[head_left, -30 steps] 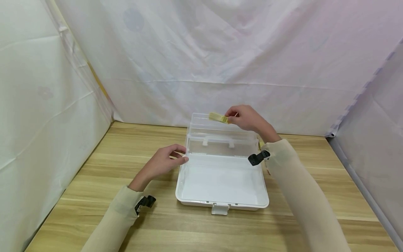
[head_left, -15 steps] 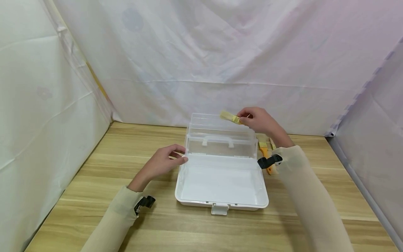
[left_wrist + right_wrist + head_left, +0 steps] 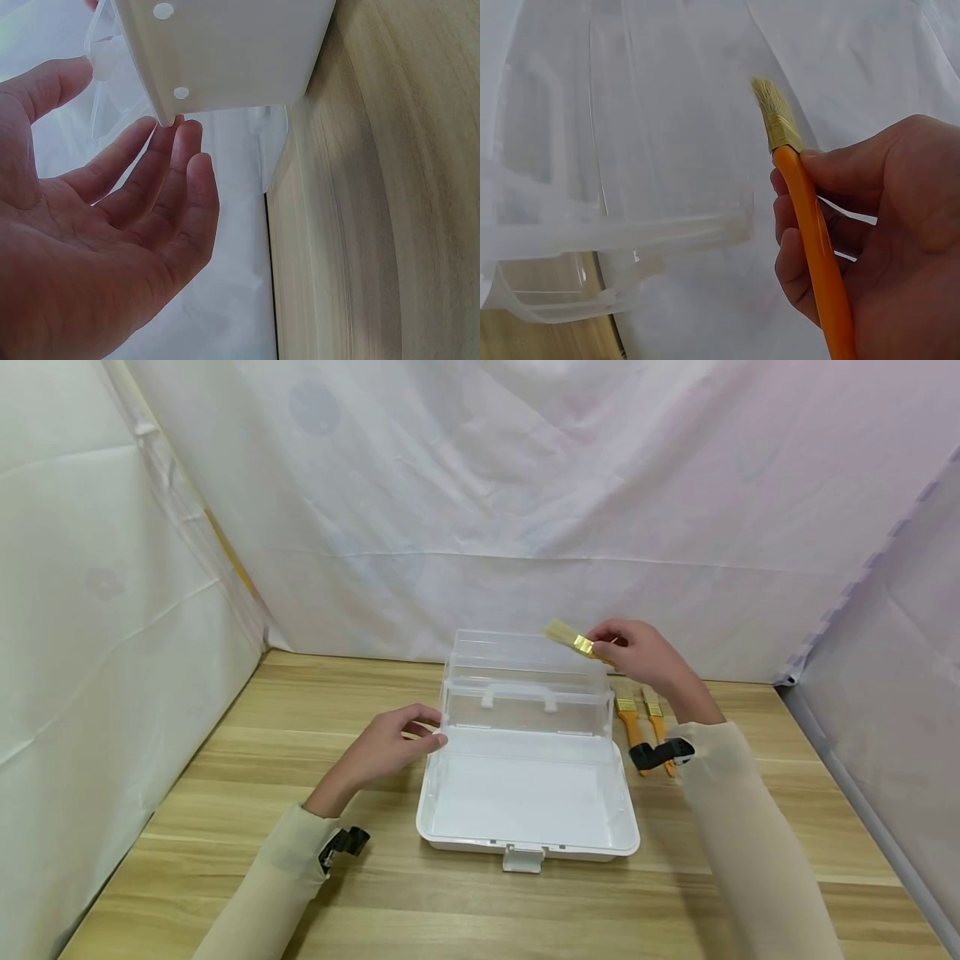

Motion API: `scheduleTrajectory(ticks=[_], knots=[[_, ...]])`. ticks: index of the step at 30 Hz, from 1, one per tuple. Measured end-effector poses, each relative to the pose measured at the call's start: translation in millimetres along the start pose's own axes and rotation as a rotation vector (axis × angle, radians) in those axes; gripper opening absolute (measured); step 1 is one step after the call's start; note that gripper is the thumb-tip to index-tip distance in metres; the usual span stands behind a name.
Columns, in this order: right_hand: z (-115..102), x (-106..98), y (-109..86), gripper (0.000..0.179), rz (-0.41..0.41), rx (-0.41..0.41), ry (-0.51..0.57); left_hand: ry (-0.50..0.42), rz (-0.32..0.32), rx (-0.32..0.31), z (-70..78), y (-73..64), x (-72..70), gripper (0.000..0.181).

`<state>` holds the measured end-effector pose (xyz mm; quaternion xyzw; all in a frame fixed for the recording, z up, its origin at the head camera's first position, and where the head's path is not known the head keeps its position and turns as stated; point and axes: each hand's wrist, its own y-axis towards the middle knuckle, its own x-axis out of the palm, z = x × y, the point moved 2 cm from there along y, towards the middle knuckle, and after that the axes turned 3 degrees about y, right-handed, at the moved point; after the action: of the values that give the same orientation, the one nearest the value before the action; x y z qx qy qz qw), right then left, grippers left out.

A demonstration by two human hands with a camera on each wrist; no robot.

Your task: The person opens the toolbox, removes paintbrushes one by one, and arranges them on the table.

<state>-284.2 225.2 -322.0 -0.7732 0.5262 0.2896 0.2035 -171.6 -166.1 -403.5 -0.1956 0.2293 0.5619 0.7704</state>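
My right hand grips the orange handle of a flat paintbrush, raised beside the upper right of the lid, its pale bristles pointing up and left. A white plastic box stands on the table with its clear lid swung back. At the box's back left corner is my left hand, fingers loosely bent. In the left wrist view its fingertips meet the corner and the thumb lies at the clear lid's edge. Two more paintbrushes, a wider one and a narrower one, lie right of the box.
The wooden table carries everything. White cloth hangs behind it and along both sides. A latch hangs down at the box's front edge. A black wrist camera partly covers the lying brushes' handles.
My right hand has moved right with the paintbrush, from over the lid to its right edge, uncovering the two brushes on the table. My left hand has stayed in place.
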Motion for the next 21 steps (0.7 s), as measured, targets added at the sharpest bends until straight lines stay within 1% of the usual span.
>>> scheduleTrajectory(ticks=[8, 21], knots=[[17.6, -3.5, -10.3, 0.035, 0.023, 0.038, 0.046, 0.001, -0.001, -0.002, 0.7, -0.1, -0.2, 0.04], [51.1, -10.0, -27.7, 0.035, 0.064, 0.077, 0.081, 0.009, 0.003, 0.002, 0.1, 0.8, -0.1, 0.041]])
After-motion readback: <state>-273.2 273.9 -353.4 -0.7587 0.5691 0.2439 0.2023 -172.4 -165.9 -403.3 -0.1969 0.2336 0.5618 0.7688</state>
